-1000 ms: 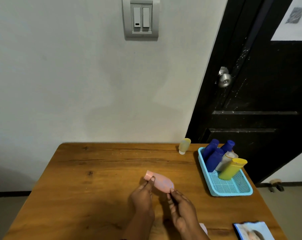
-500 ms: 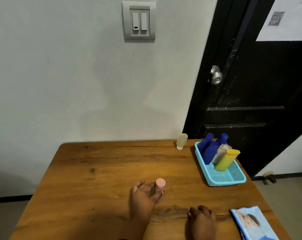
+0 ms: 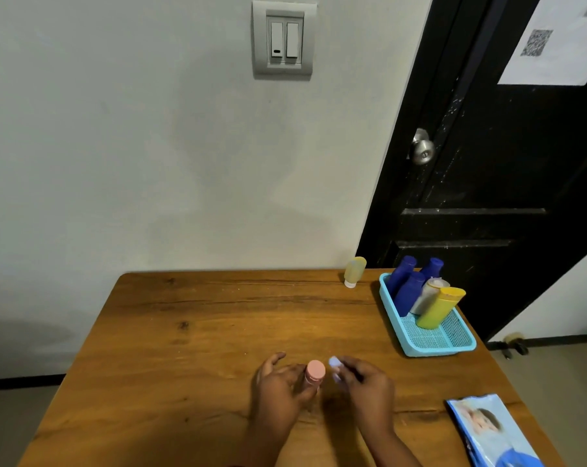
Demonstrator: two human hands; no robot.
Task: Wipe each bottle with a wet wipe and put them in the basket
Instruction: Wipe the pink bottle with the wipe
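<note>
No word or number can be read anywhere. The one clear sign is a black QR code (image 3: 536, 42) printed on a white sheet (image 3: 561, 65) stuck to the black door (image 3: 504, 163) — its squares are too blurred to make out. A second dark printed patch sits at the sheet's top edge, cut off. The pack of wipes (image 3: 491, 429) at the counter's (image 3: 218, 332) near right corner carries a printed picture — any lettering on it is too small to read.

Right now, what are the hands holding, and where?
The left hand grips the pink bottle round its body, below the cap. The right hand pinches a wet wipe in its fingertips.
</note>
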